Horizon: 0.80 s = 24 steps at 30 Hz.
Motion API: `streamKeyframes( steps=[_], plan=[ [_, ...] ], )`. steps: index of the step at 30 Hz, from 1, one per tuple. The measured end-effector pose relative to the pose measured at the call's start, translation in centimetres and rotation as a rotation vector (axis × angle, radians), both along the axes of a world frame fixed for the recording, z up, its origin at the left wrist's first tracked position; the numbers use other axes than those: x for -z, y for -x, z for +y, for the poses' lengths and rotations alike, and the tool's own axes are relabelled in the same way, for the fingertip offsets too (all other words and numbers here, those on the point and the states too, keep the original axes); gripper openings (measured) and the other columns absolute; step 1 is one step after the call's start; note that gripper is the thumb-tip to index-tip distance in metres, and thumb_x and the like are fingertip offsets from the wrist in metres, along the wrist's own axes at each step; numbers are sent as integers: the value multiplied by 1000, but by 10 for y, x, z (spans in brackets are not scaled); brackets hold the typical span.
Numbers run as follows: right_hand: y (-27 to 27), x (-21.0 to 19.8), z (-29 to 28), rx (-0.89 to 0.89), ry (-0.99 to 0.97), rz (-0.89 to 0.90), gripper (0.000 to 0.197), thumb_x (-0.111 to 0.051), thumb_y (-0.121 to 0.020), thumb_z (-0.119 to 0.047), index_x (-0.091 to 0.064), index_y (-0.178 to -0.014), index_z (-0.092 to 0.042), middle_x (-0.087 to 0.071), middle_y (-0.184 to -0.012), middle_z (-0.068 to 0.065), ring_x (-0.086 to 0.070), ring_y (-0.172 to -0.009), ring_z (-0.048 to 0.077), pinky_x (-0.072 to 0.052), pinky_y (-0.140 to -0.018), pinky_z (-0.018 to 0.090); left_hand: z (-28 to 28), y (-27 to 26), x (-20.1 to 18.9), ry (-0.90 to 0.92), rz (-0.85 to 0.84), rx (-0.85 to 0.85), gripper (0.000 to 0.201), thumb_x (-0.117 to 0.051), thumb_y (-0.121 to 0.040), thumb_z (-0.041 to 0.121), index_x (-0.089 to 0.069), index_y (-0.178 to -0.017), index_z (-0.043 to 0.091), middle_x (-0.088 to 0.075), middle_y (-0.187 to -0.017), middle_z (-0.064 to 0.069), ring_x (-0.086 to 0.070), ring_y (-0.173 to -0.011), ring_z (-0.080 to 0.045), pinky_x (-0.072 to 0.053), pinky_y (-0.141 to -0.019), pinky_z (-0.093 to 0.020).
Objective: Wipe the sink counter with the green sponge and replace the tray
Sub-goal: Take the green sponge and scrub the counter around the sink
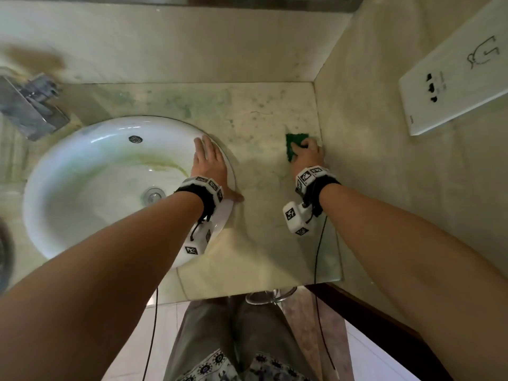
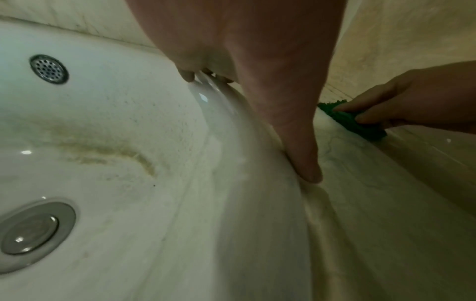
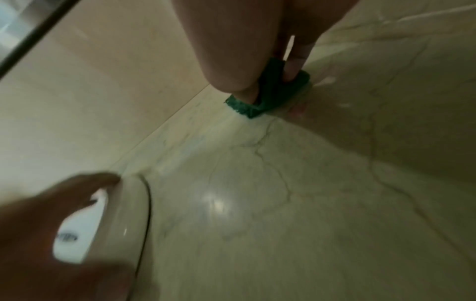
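No legible text anywhere, only an unreadable vertical line on the white wall panel (image 1: 450, 86).

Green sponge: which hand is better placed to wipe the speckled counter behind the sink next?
Right. The right hand already grips the green sponge on the counter, beside those speckles; the left hand rests flat on the sink rim.

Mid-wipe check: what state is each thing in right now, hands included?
Sponge: gripped, pressed on counter by the side wall.
Right hand: curled round sponge.
Left hand: flat on sink rim.
Counter: green-speckled, wet-looking.
Sink: stained, no standing water.
Tray: not in view.
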State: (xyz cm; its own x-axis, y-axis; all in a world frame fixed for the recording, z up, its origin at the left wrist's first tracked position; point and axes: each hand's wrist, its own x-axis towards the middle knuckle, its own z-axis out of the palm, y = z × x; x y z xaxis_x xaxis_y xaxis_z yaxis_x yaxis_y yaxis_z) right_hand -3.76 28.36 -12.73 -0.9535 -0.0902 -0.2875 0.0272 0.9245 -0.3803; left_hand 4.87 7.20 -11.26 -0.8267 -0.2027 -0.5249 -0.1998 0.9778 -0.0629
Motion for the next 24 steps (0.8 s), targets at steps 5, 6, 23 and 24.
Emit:
streamKeyframes(
  steps=[5,6,23,24],
  plan=[
    [-18,14,-7,-252,39,47,39,-52,-88,-7,-62,-123,-21,-42,-135,7,-38,-119,29,-38,-103,35,-14,3,-9,-9,11,83,161,-55,-40,96,0,-150,-8,5,-158,-28,7,-145,-45,-7,-121,-50],
    [-21,16,-8,-295,38,50,40,-53,-87,-7,-62,-123,-24,-43,-134,5,-38,-119,29,-39,-103,35,-16,5,-10,-18,5,96,160,-55,-40,96,-1,-150,-7,4,-158,-27,8,-145,-45,-6,-121,-51],
    [7,14,-33,50,66,64,28,-54,-93,-17,-54,-121,-13,-39,-130,13,-53,-106,30,-43,-84,22,-40,18,4,-59,5,260,153,-48,-27,100,-29,-140,-1,-26,-149,-22,-13,-142,-45,-15,-118,-53],
    [2,14,-38,-48,14,67,32,-52,-93,-14,-54,-125,-15,-39,-132,13,-47,-115,31,-44,-91,25,-39,19,3,-67,5,256,151,-52,-29,99,-28,-141,0,-25,-149,-21,-11,-142,-45,-15,-118,-53]
  ],
)
